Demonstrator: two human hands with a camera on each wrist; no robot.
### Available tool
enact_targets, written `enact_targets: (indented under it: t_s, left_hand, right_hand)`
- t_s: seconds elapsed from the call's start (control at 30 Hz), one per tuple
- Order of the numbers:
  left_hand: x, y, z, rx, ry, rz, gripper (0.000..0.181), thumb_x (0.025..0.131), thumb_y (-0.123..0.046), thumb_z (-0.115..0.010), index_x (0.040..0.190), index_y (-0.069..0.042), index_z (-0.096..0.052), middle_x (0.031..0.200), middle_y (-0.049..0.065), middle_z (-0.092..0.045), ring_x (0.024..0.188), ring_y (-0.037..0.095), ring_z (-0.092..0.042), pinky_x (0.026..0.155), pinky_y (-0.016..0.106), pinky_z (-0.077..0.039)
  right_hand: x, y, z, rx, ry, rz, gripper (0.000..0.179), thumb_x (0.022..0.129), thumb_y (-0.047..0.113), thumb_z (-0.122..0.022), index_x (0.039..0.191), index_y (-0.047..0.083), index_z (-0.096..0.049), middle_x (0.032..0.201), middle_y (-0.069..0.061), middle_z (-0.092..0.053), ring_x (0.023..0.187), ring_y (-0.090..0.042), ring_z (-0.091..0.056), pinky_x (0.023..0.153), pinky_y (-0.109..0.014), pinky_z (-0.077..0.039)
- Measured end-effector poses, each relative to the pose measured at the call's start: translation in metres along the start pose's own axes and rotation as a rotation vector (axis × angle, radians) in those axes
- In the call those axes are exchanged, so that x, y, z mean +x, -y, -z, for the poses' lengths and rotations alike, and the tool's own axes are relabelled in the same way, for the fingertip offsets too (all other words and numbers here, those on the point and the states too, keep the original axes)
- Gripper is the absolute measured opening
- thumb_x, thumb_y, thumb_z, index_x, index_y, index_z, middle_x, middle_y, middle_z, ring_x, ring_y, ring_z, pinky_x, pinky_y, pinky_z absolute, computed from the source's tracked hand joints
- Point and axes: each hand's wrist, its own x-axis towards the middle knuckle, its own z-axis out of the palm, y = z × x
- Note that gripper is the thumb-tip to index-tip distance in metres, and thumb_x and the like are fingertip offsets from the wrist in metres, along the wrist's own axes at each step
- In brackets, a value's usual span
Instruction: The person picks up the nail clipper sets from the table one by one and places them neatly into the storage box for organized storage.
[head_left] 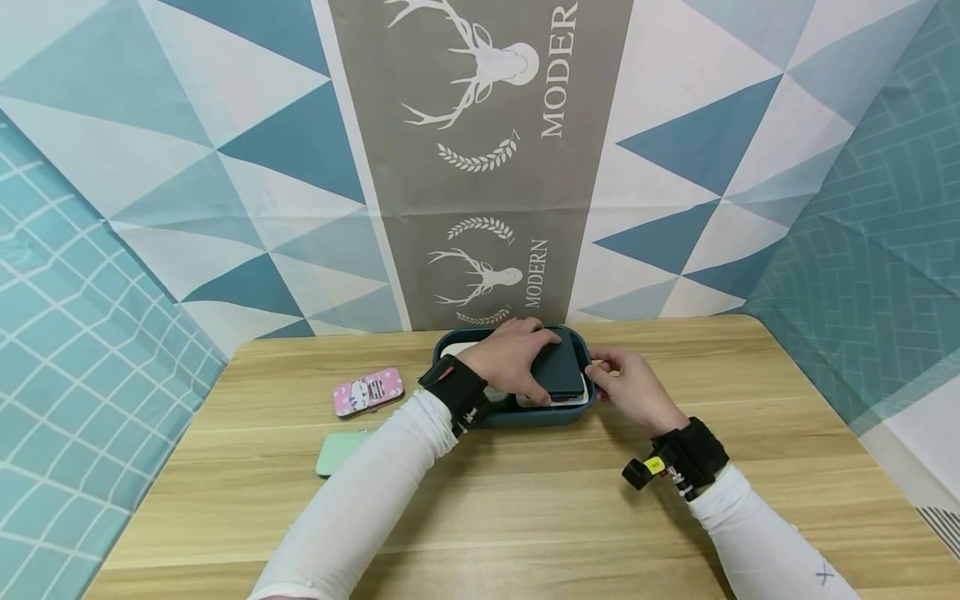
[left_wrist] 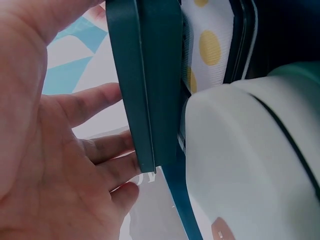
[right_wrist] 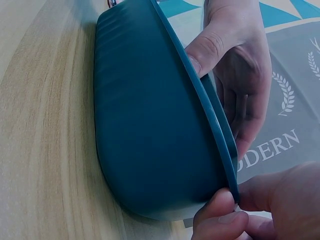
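A dark teal oblong basket (head_left: pixel 536 419) stands at the back middle of the table. Inside it, on top of other things, lies a flat dark teal case (head_left: pixel 557 365). My left hand (head_left: pixel 512 357) grips this case from above, thumb on the near edge and fingers toward the far one. In the left wrist view, a white item with yellow dots (left_wrist: pixel 210 47) and a rounded white case (left_wrist: pixel 230 145) sit beside it. With thumb and fingertips, my right hand (head_left: pixel 633 390) pinches the basket's right rim, as the right wrist view shows closely.
Left of the basket lie a pink cartoon-printed tin (head_left: pixel 369 392) and a mint green case (head_left: pixel 341 452), partly behind the left sleeve. The wooden table (head_left: pixel 570 517) meets a patterned backdrop (head_left: pixel 675 167) right behind the basket.
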Motion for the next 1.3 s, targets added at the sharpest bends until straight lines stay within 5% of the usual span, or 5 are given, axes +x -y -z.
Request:
enact_targets:
  t_s: [0.53,1.3]
  left_hand:
    - [-0.001,-0.003,0.001,-0.047,0.028,0.031,0.098,0.082,-0.049,-0.090,0.161,-0.016,-0.044,0.153,0.010,-0.045,0.131,0.024,-0.047,0.107,0.035,-0.046]
    - [-0.012,-0.006,0.003,-0.070,0.040,0.050,0.103,0.086,-0.052,-0.085,0.168,-0.018,-0.032,0.167,0.012,-0.031,0.148,0.027,-0.035,0.115,0.039,-0.042]
  right_hand:
    - [0.000,0.000,0.001,0.002,-0.003,-0.009,0.043,0.111,0.009,-0.054,0.151,-0.008,-0.051,0.102,-0.022,-0.061,0.075,-0.032,-0.060,0.060,-0.028,-0.049]
    - [-0.002,0.001,0.004,0.023,0.026,-0.048,0.047,0.111,0.009,-0.048,0.155,-0.006,-0.046,0.100,-0.019,-0.060,0.076,-0.026,-0.057,0.065,-0.036,-0.051]
